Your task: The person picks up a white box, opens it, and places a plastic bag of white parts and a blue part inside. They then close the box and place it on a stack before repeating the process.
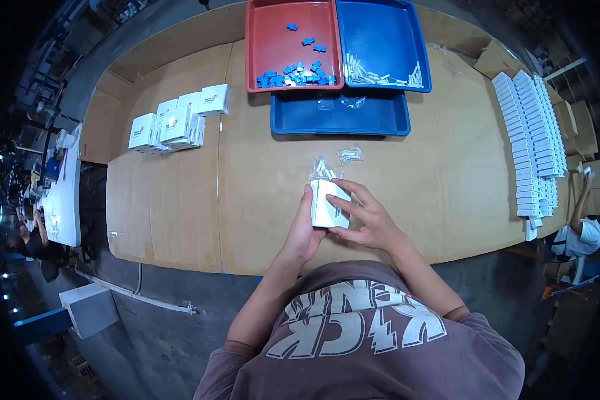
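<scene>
Close to my body, a small white box (326,208) is held between both hands over the cardboard-covered table. My left hand (303,230) grips its left side, thumb along the edge. My right hand (372,219) lies over the right side, fingers on the top face and thumb at the lower edge. Just beyond the box is a clear plastic bag (323,168) with white pieces inside, overlapping the box's far edge in this view. A second small clear bag (350,155) of white pieces lies farther out to the right.
A red tray (293,13) of blue parts and a blue tray (383,33) of white sticks stand at the back. Another blue tray (340,120) sits in front. White boxes (177,125) are piled left; long stacks of boxes (530,147) line the right. People are at both sides.
</scene>
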Tool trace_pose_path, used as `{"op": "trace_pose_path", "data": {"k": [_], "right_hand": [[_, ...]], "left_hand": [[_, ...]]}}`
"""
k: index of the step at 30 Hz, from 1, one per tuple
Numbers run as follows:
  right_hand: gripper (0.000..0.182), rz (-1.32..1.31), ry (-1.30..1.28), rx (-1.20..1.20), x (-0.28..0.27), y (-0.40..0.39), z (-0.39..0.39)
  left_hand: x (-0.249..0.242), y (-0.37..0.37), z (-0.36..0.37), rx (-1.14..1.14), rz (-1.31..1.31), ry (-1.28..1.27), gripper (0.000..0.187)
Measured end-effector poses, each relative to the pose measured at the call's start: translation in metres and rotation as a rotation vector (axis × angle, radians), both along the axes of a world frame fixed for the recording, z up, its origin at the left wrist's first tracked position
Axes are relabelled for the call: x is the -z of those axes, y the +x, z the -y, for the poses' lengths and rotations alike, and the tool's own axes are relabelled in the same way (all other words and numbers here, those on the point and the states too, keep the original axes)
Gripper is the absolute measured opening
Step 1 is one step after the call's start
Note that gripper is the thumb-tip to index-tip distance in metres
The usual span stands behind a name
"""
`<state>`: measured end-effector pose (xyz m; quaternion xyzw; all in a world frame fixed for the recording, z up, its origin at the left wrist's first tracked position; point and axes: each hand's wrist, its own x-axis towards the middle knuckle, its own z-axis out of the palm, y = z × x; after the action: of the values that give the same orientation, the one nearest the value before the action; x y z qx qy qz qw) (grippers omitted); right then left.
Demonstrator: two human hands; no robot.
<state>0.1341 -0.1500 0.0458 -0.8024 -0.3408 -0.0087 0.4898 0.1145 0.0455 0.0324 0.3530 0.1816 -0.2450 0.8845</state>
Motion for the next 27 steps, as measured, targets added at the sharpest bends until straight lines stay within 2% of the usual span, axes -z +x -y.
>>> {"op": "trace_pose_path", "data": {"k": [7, 10, 11, 13, 14, 17, 18, 20, 22, 23, 27], "right_hand": [[0.07, -0.027, 0.005, -0.001, 0.005, -0.001, 0.001], [0.068, -0.064, 0.026, 0.051, 0.005, -0.001, -0.001], [0.068, -0.073, 0.038, 0.075, 0.005, 0.0, -0.002], [0.058, -0.119, 0.016, 0.055, -0.003, 0.002, -0.002], [0.054, -0.142, 0.006, 0.046, -0.007, 0.004, -0.001], [0.039, -0.21, 0.123, 0.159, -0.011, 0.015, 0.002], [0.027, -0.252, 0.233, 0.291, -0.018, 0.015, -0.009], [0.03, -0.333, 0.252, 0.338, -0.008, 0.022, -0.017], [0.046, -0.435, 0.359, 0.366, -0.003, 0.025, -0.031], [0.047, -0.393, 0.362, 0.368, 0.001, 0.026, -0.033], [0.05, -0.226, 0.422, 0.39, 0.018, 0.026, -0.044]], "left_hand": [[-0.007, -0.003, 0.002, 0.008, 0.023, 0.088, 0.07], [-0.003, -0.008, -0.002, 0.027, 0.078, 0.168, 0.058], [0.0, -0.01, -0.002, 0.042, 0.186, 0.267, 0.052], [0.001, -0.014, -0.003, 0.074, 0.404, 0.467, 0.041], [-0.002, -0.016, -0.003, 0.029, 0.307, 0.379, 0.035], [-0.008, -0.021, -0.01, 0.129, 0.391, 0.516, 0.035], [-0.014, -0.024, -0.007, 0.146, 0.422, 0.548, 0.034], [-0.03, -0.03, 0.001, 0.18, 0.489, 0.61, 0.033], [-0.043, -0.031, 0.001, 0.293, 0.506, 0.724, 0.033], [-0.046, -0.031, 0.001, 0.344, 0.515, 0.783, 0.033], [-0.044, -0.036, -0.003, 0.307, 0.553, 0.862, 0.031]]}}
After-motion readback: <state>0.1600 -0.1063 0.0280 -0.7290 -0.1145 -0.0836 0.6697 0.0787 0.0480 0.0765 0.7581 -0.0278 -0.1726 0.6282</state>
